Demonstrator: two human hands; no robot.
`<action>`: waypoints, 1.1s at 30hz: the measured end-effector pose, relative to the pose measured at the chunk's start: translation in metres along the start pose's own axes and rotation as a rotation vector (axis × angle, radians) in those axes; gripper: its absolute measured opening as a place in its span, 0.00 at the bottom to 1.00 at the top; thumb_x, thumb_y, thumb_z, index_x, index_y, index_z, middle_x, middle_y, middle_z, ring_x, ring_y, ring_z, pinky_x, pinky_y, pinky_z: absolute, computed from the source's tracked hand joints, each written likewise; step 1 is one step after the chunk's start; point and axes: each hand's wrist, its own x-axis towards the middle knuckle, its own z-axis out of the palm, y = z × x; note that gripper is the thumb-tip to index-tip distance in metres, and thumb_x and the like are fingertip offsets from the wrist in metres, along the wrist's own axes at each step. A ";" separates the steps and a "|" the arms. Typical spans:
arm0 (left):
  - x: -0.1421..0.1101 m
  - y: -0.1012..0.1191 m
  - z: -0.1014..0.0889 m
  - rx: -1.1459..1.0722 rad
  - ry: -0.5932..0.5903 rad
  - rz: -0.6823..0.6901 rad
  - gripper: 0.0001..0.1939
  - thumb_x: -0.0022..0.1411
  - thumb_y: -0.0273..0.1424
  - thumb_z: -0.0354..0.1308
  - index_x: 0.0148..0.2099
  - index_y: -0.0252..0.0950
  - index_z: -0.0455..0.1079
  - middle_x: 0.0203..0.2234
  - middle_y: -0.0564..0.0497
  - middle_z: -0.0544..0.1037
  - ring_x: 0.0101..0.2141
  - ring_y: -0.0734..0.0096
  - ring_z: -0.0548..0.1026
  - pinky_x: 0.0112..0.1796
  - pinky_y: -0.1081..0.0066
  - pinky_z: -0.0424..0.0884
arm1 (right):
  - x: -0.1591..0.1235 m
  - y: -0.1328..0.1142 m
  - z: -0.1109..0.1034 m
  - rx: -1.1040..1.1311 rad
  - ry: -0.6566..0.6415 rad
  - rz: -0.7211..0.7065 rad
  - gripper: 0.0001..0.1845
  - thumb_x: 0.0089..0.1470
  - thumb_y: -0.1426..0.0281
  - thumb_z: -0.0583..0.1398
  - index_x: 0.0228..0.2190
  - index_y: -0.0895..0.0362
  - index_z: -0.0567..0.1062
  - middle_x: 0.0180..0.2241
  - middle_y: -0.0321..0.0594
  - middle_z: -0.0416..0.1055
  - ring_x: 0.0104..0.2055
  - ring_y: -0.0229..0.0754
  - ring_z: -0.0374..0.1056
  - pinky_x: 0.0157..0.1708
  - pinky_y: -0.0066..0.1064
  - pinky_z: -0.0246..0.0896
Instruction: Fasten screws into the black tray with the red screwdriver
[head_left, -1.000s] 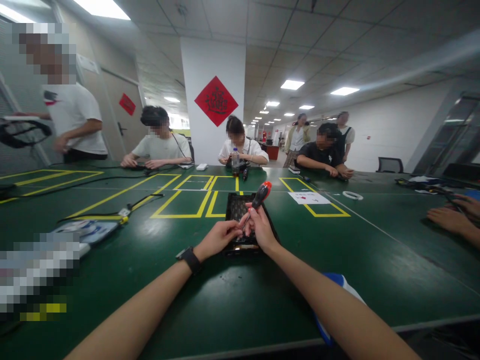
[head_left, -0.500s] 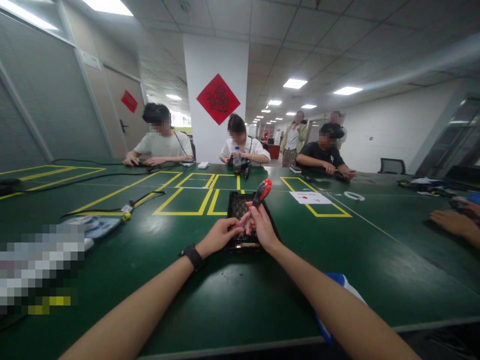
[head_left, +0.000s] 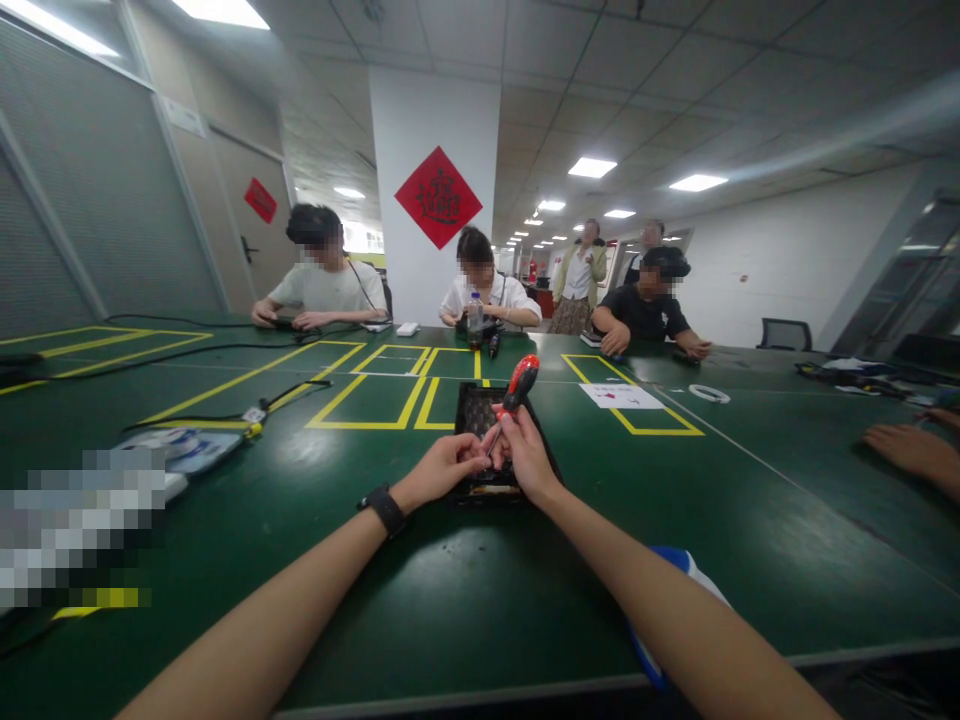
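A screwdriver (head_left: 520,384) with a red and black handle stands tilted in my right hand (head_left: 526,455), its handle up and its shaft pointing down to the left. My left hand (head_left: 448,467) meets the right one near the screwdriver's tip, thumb and fingers pinched together. What the left fingers hold, if anything, is too small to make out. Both hands are over a black tray (head_left: 468,400) with a patterned bottom. The hands cover much of its inside. A dark watch band circles my left wrist.
On the green table (head_left: 360,590) lie a white paper (head_left: 621,396), a white ring (head_left: 709,394) and yellow tape outlines. A plastic-wrapped packet (head_left: 187,445) and cables are at left; blue and white cloth (head_left: 675,560) is by my right forearm. Several people sit around, with another person's hand (head_left: 896,445) at right.
The screwdriver's handle has tipped slightly to the left. My hands stay nearly in place over the tray. In the background, the standing people have shifted left.
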 end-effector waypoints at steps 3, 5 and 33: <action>0.000 0.002 -0.001 -0.017 -0.035 0.013 0.15 0.55 0.40 0.53 0.32 0.30 0.65 0.21 0.55 0.66 0.22 0.79 0.62 0.26 0.77 0.58 | 0.001 0.001 -0.001 0.013 0.006 0.001 0.14 0.55 0.61 0.49 0.40 0.55 0.60 0.20 0.30 0.67 0.13 0.28 0.57 0.13 0.20 0.52; 0.000 0.002 -0.001 -0.028 -0.031 0.024 0.15 0.55 0.40 0.52 0.32 0.30 0.65 0.21 0.55 0.66 0.23 0.79 0.62 0.27 0.77 0.59 | 0.001 0.002 -0.002 0.015 0.009 0.000 0.14 0.54 0.60 0.49 0.40 0.55 0.60 0.21 0.30 0.67 0.13 0.28 0.57 0.13 0.20 0.52; 0.001 0.004 -0.004 -0.233 -0.122 -0.036 0.14 0.49 0.36 0.60 0.33 0.29 0.66 0.23 0.54 0.70 0.23 0.80 0.66 0.27 0.77 0.62 | 0.002 0.003 -0.002 0.016 -0.015 0.018 0.15 0.54 0.59 0.49 0.39 0.56 0.61 0.21 0.32 0.69 0.14 0.29 0.58 0.15 0.21 0.55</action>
